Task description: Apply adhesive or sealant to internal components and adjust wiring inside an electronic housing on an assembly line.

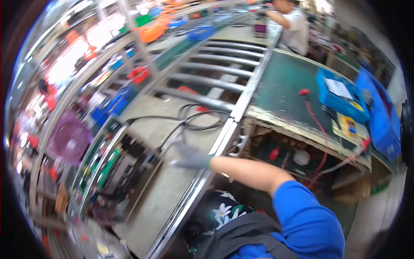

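My right hand (189,157), in a grey glove, reaches left over the metal rail onto a pale board (181,181) on the conveyor. Its fingers are blurred but look stretched out, and I see nothing held in them. Just beyond the fingertips, a black cable (202,127) lies in loose loops. The cable's ends run to an open electronic unit (125,172) with green circuit boards and dark parts, standing on the left. My left hand is not in view.
Metal rollers (215,64) continue ahead along the conveyor rail (254,82). On the right, a green-topped bench (284,82) bears a blue tray (340,101), a red lead (315,116) and a yellow meter (348,126). A purple fan (70,137) stands left. Another person (296,30) is at the far end.
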